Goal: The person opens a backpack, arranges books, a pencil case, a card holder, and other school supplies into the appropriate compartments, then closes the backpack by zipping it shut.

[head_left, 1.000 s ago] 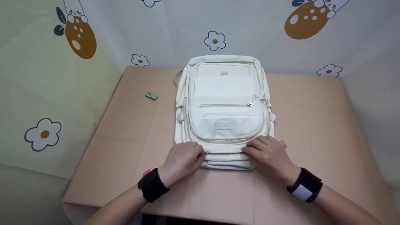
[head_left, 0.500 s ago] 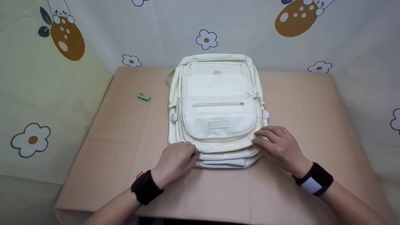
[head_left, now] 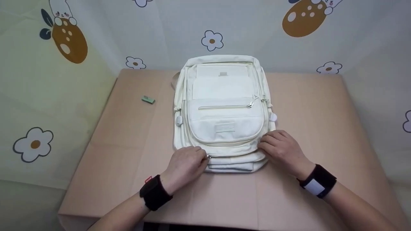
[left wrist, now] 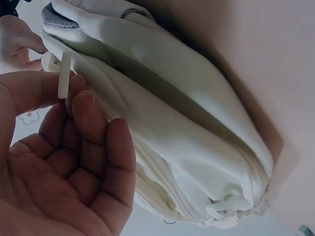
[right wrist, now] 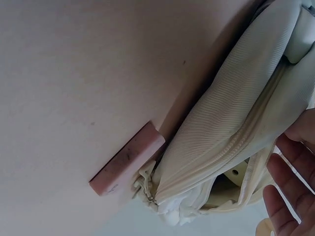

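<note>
Pinching a white zipper pull (left wrist: pixel 64 74) at the near-left edge of a cream backpack (head_left: pixel 224 109) lying mid-table, the left hand (head_left: pixel 186 165) should pull steadily along the zipper track while the right hand (head_left: pixel 284 152), fingers relaxed, braces the near-right corner.

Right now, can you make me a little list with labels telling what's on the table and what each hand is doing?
Bag: cream backpack lying flat on the table, front pockets up
Left hand: pinches a white zipper pull at the bag's near left corner
Right hand: rests on the bag's near right corner, fingers relaxed
Under the bag: pink flat piece poking out at the edge
Also there: small green thing, far left of the bag
</note>
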A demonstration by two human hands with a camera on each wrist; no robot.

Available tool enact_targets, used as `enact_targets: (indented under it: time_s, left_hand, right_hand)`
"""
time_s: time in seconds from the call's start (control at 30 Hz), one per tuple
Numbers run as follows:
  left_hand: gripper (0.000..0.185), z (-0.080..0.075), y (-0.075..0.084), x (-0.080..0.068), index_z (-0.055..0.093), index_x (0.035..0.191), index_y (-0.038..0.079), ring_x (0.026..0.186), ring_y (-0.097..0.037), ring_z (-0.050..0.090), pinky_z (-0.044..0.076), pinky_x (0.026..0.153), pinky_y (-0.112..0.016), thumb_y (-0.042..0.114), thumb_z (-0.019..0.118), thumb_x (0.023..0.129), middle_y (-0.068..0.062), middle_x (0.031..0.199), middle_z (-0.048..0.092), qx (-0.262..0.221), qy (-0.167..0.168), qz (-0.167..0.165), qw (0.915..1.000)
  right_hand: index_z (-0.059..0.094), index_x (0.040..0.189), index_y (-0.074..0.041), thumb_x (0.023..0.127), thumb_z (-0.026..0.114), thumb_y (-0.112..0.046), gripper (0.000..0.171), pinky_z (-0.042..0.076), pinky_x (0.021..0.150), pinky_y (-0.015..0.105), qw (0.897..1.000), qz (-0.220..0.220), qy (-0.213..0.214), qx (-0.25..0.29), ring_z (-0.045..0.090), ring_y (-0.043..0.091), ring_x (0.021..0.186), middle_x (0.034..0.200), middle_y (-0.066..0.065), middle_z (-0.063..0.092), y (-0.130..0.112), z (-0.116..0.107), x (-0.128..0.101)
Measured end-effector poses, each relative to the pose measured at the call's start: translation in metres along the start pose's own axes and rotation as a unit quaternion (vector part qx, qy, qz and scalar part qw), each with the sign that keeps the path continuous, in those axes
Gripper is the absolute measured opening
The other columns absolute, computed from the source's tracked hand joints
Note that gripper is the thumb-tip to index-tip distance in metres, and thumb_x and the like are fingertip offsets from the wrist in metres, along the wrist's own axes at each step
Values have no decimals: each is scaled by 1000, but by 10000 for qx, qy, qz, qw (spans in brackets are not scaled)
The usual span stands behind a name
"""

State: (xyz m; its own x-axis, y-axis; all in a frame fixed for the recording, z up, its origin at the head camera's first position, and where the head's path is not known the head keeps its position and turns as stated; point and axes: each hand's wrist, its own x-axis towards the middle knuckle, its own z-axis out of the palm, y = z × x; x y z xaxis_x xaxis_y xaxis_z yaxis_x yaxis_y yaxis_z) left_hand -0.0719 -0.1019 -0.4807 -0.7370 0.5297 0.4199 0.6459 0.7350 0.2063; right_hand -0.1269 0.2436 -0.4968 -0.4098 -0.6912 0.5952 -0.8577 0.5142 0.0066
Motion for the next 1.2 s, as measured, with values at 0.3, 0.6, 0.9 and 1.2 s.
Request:
enact_targets:
  time_s: [0.3,0.6,0.9,1.2]
  left_hand:
    - [22,14,29,26,59,72,16,57,-15,52,37,49,-31,15,70,92,5,65,53,267,16,487,9985]
    - [22,7,23,23,70,80,17,61,-12,51,40,54,-29,34,74,94,7,70,56,186,-214,522,9982]
    - [13,2,-11,9,73,97,15,87,-20,60,49,68,-33,17,80,86,1,95,67,68,319,719,9969]
    - [10,8,-36,3,73,104,15,97,-22,64,52,85,-38,11,67,96,0,107,69,715,238,1207,9898]
  right_hand:
    - [71,94,-10,93,55,-6,17,49,80,40,9999,-70,-75,-130,63,24,95,98,0,68,-2,2,-1]
    - [71,93,-11,94,55,-6,17,50,79,40,9999,-17,-55,-145,63,24,94,97,1,68,-2,4,0]
    - [72,92,-10,101,53,-10,21,50,81,43,9997,236,-94,4,64,26,93,95,2,69,-3,2,-1]
    - [72,92,-10,89,69,-3,8,50,81,44,9989,411,-234,-42,64,27,92,95,3,69,-4,1,-1]
